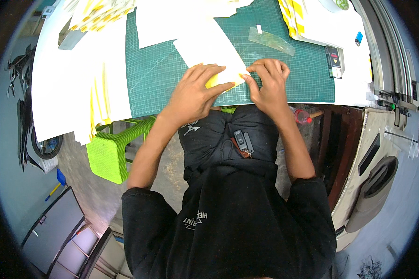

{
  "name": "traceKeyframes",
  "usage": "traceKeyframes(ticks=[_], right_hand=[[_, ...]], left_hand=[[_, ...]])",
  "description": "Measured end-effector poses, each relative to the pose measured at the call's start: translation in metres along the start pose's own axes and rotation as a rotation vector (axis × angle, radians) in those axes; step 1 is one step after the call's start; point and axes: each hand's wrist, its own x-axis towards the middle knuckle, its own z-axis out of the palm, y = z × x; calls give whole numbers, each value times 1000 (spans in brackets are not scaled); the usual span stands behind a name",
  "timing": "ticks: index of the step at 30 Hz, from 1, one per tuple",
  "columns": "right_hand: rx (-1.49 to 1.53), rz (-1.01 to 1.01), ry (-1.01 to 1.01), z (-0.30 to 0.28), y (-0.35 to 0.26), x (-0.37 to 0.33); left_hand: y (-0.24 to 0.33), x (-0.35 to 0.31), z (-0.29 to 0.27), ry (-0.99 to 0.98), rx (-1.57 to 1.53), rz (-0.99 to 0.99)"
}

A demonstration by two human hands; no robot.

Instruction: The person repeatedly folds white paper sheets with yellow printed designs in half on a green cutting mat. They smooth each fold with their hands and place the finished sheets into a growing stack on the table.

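Observation:
A white paper sheet (209, 44) with a yellow part at its near end lies slantwise on the green cutting mat (160, 76), close to the table's front edge. My left hand (195, 93) holds the sheet's near left side, thumb and fingers pressed onto it around the yellow patch. At the near right corner, my right hand (271, 86) pinches the paper's edge between thumb and forefinger. The near end appears folded over; the underside is hidden by my fingers.
Yellow-and-white paper pieces (100, 14) are piled at the far left, more (291, 18) at the far right. A clear plastic strip (271, 41), a small dark box (333, 62) and a blue lighter (359, 38) lie rightward. A green stool (108, 158) stands below the table.

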Motion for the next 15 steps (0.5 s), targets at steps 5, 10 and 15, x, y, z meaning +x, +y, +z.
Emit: traceKeyframes(ticks=[5,10,15], right_hand=[[-98,-127,-12,2,-28,-40],[-156,-141,-198,10,-50,-58],[-147,-101,-210,11,-51,-61]], left_hand=[[-11,10,-16,-106,-116,-22],[-23,18,-20,-152,-151,-7],[-29,21,-20,-207,-189,-21]])
